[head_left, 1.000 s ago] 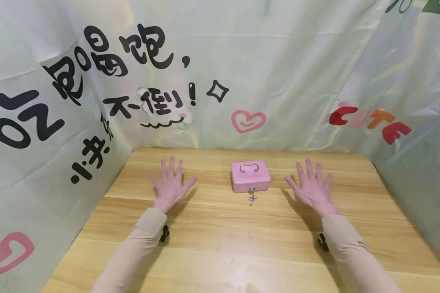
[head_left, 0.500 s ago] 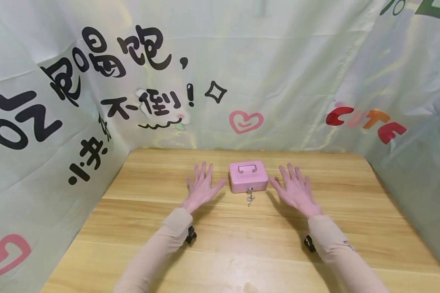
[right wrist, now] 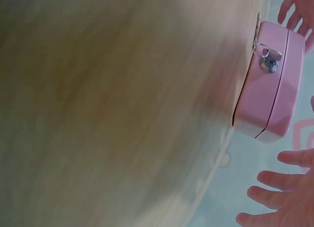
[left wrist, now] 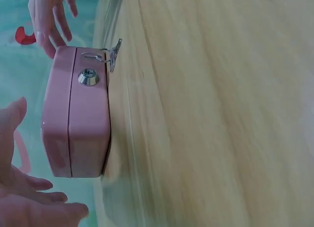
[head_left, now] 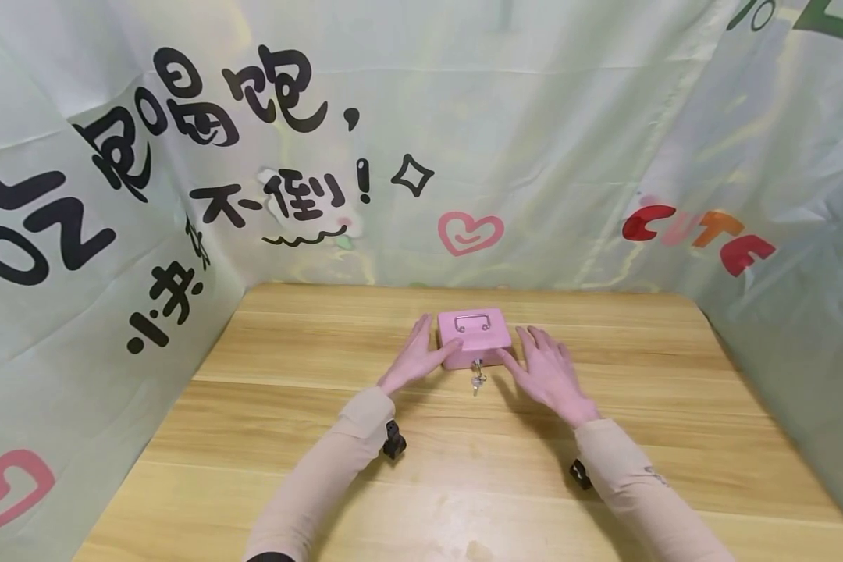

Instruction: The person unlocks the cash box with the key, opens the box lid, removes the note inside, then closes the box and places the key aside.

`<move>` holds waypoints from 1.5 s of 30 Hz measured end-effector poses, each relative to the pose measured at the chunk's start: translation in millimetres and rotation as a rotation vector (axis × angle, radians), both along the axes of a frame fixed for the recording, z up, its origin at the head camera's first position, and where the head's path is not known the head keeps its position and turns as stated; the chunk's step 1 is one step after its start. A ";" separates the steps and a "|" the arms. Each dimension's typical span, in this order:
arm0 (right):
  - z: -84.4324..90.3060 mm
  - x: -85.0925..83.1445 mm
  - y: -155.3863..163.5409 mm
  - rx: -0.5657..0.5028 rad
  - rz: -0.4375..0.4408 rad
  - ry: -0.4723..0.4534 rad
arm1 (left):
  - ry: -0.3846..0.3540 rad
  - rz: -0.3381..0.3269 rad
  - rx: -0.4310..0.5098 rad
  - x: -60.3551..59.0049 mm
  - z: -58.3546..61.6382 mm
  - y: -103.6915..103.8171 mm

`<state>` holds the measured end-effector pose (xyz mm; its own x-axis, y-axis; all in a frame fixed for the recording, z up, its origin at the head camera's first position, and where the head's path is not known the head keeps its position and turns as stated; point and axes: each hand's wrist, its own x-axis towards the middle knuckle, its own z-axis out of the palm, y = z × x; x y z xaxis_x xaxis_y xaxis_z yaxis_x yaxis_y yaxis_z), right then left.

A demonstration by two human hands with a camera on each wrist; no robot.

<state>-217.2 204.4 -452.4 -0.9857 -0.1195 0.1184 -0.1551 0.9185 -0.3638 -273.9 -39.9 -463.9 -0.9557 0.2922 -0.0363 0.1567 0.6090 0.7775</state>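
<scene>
A small pink cash box [head_left: 474, 337] sits on the wooden worktop [head_left: 323, 437], toward its far middle, with its lid down. A metal handle [head_left: 473, 321] lies flat on the lid, and a key [head_left: 477, 373] stands in the lock on the front face, with a second key hanging from it on a ring down to the worktop.

The left hand [head_left: 420, 359] lies just beside the box's left end, fingers [head_left: 418, 337] straight and slightly spread, thumb reaching toward the front left corner. The left wrist view shows a small gap between palm and box, so whether the thumb tip touches it cannot be told. The right hand [head_left: 546, 373] is just beside the right end, fingers straight and apart, index fingertip close to the front right corner; contact is unclear there too. Neither hand grips anything.

Both arms wear beige sleeves [head_left: 330, 476] with a small black device at each wrist. Pale green cloth [head_left: 548, 140], printed with black characters, pink hearts and the word CUTE, hangs round three sides of the worktop.
</scene>
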 end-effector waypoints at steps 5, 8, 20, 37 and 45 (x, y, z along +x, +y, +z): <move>-2.2 0.1 -5.5 0.004 0.010 0.006 | 0.014 -0.029 0.111 -5.2 -2.2 4.1; -2.7 1.6 -8.5 0.005 0.018 0.014 | 0.024 -0.063 0.165 -7.0 -4.1 4.6; -3.1 4.8 -15.9 -0.033 0.038 0.035 | -0.072 -0.074 0.222 -16.5 -3.7 1.5; -2.2 4.3 -21.0 -0.175 0.108 0.019 | -0.212 -0.150 0.339 -21.1 -4.4 -15.7; 1.8 11.1 -28.0 -0.187 0.050 0.005 | -0.220 -0.154 0.355 -13.7 -2.9 -27.7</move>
<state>-206.0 176.5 -450.6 -0.9786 -0.1435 0.1476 -0.2006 0.8259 -0.5269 -287.6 -67.6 -466.9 -0.8806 0.4619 -0.1057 0.0320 0.2804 0.9594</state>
